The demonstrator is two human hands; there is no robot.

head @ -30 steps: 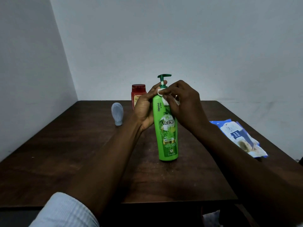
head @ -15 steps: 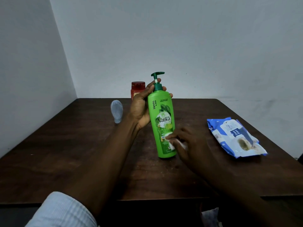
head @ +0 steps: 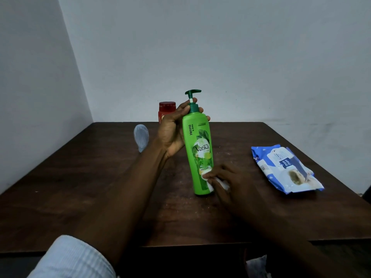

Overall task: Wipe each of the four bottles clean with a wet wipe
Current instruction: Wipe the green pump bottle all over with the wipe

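On the table (head: 100,177) centre, green bottle (head: 197,153) stands near upright: long axis vertical, pump top tipped a little left, base down at the tabletop; can't tell if it touches. Left hand (head: 172,133) wraps the shoulder just under the pump collar, fingers curled round the back, firm hold. Right hand (head: 230,181) is low, at the bottle's right foot, fingers pinching a white wipe (head: 208,177) and pressing it on the lower label. So wipe at the bottom end, my hold at the top end. Right hand is nearer to me. My guess for the next stroke: up along the axis or round the base, left hand turning the bottle.

Text: "Vatika" big on the front, "Henna & Amla" up the side; the word below is half covered, probably shampoo. Pack (head: 285,169) lies flat to the right, well apart, reads "mee mee". Red bottle (head: 166,111) behind left hand, label unreadable. Clear bottle (head: 141,137) further left, no writing seen. Fourth bottle not in view.
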